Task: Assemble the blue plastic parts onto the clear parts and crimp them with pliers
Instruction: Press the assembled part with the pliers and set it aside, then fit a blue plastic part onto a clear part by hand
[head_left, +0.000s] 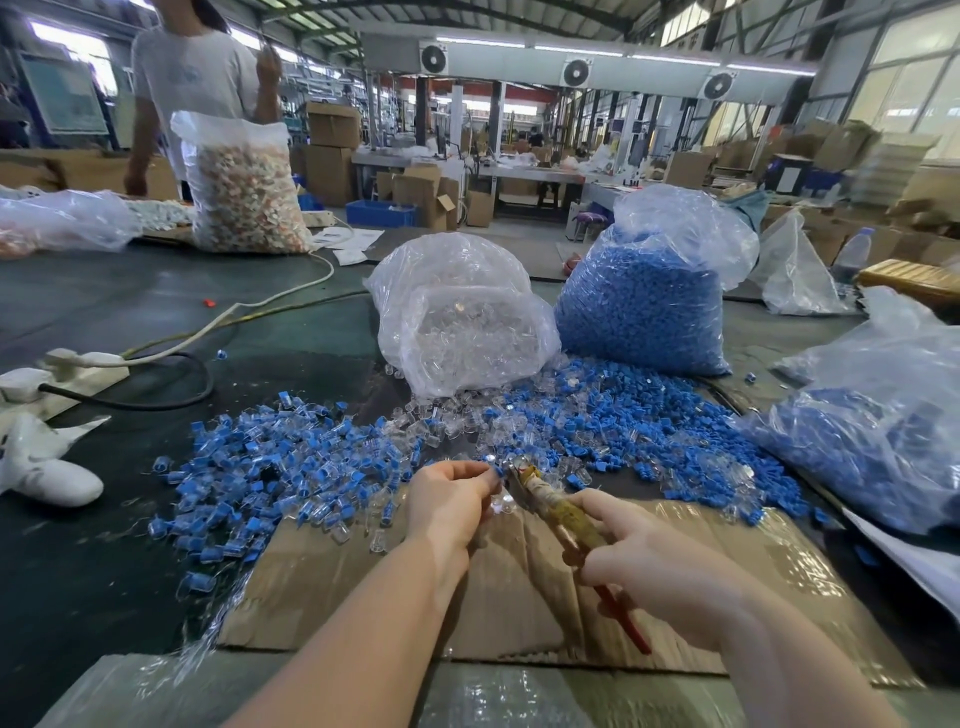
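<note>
My left hand (451, 496) pinches a small clear part with a blue piece (497, 474) at its fingertips. My right hand (631, 545) grips the taped, red-handled pliers (550, 506), whose jaws touch that part. A heap of assembled blue-and-clear pieces (260, 467) lies to the left. Loose blue parts (649, 431) and clear parts (457, 421) are scattered ahead on the dark table (130, 312). Behind them stand a bag of clear parts (457, 317) and a bag of blue parts (644, 306).
Flattened cardboard (363, 582) lies under my forearms. A third bag of blue pieces (883, 431) sits at the right. A white power strip with cables (83, 364) and a white glove (52, 473) lie at the left. A person (192, 73) stands behind a bag of light-coloured parts (244, 192).
</note>
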